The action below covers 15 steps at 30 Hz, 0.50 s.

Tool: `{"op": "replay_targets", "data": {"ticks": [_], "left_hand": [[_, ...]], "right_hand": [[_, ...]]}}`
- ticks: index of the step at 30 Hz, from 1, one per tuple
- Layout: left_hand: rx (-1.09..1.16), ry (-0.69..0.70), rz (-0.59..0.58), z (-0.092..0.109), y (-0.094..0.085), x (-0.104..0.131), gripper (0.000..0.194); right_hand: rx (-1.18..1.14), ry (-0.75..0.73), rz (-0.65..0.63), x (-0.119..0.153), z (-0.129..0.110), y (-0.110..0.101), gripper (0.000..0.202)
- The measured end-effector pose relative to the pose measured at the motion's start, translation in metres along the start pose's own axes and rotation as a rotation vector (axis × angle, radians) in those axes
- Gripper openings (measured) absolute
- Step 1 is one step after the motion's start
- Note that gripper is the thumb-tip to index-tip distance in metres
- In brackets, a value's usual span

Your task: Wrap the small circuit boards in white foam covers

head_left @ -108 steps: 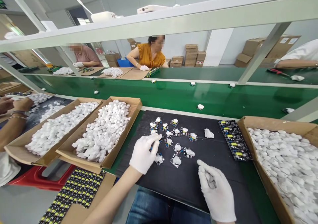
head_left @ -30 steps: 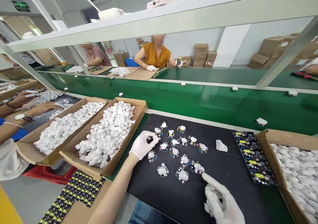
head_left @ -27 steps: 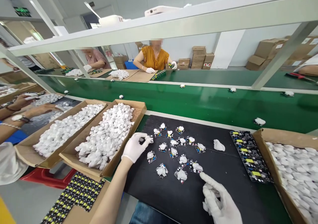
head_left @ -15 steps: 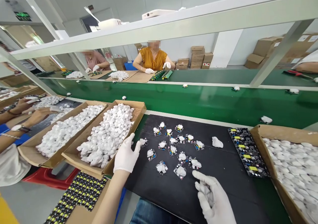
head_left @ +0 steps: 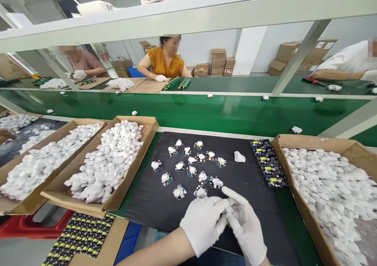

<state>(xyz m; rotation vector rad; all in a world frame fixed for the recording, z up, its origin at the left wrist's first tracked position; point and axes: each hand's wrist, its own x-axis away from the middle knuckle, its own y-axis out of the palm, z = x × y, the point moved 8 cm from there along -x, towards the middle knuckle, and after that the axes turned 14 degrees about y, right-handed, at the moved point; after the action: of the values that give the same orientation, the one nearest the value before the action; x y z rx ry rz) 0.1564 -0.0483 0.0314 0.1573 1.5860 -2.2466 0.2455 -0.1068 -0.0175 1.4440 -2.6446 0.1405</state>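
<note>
White gloves cover both hands. My left hand (head_left: 204, 222) and my right hand (head_left: 246, 224) meet over the front of the black mat (head_left: 159, 203), fingers closed around a small whitish lump (head_left: 231, 211) that is mostly hidden between them. Just beyond the fingers lie several small circuit boards, each topped with a white lump, such as one board (head_left: 179, 192) left of my hands. A loose white lump (head_left: 239, 156) rests farther back on the mat. To its right is a black panel of joined boards (head_left: 268, 164) with yellow parts.
Cardboard trays of white lumps stand left (head_left: 147, 130) and right (head_left: 309, 226). Behind the mat runs a green conveyor (head_left: 176, 110) carrying small boards. Yellow-marked board panels (head_left: 79, 234) lie at lower left. Co-workers sit across, beneath a shelf (head_left: 206, 12).
My left hand has moved right from beside the cardboard tray to meet my right hand, and its fingers have closed. The view has shifted right; a person in white now shows at the right.
</note>
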Motion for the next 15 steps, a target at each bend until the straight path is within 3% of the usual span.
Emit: {"op": "replay_targets", "data": {"ticks": [5,15], "left_hand": [[0.084,-0.089,0.136,-0.008,0.001,0.004,0.008],[0.253,-0.121,0.323,-0.009,-0.022,0.008,0.01]], "right_hand": [[-0.137,0.087,-0.014,-0.001,0.002,0.001,0.035],[-0.231,0.172,-0.018,-0.001,-0.005,0.004,0.031]]}}
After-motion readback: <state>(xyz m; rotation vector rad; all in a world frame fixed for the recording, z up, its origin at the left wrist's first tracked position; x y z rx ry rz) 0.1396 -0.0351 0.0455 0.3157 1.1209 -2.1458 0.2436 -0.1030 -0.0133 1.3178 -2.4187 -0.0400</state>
